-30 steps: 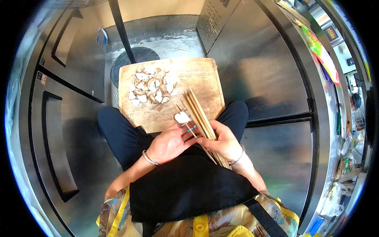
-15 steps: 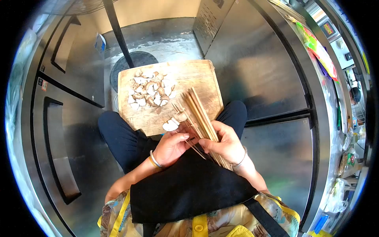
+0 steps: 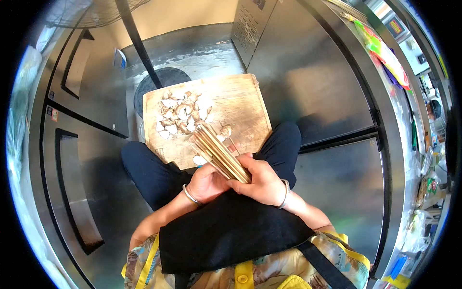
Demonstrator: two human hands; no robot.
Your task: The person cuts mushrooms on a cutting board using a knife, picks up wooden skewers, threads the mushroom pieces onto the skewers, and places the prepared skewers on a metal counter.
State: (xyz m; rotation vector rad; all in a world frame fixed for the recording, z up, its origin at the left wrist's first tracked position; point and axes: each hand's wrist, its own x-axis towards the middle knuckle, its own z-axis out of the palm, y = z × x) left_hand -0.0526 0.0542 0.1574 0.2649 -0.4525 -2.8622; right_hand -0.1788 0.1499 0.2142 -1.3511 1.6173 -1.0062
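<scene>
A thick bundle of wooden skewers (image 3: 221, 155) slants up and left between my two hands. My right hand (image 3: 260, 180) is closed round its right side. My left hand (image 3: 207, 184) is closed against its lower left side, its fingers partly hidden by the sticks. Just beyond the bundle, a brown mushroom piece (image 3: 225, 131) sits by a thin skewer near my right fingertips. A white piece (image 3: 198, 159) shows above my left hand. Cut mushrooms (image 3: 182, 111) lie heaped on the left half of the wooden board (image 3: 240, 103).
The board rests by my knees, with a dark round lid (image 3: 166, 77) and a black pole (image 3: 137, 43) behind. Steel cabinets stand on the left (image 3: 91, 159) and right (image 3: 317, 86). Packages (image 3: 382, 53) lie on the right counter. Part of a person (image 3: 434, 110) shows at far right.
The skewer bundle has tilted left and now lies between both hands. The mushroom piece has shifted to the bundle's right side. The view has moved slightly.
</scene>
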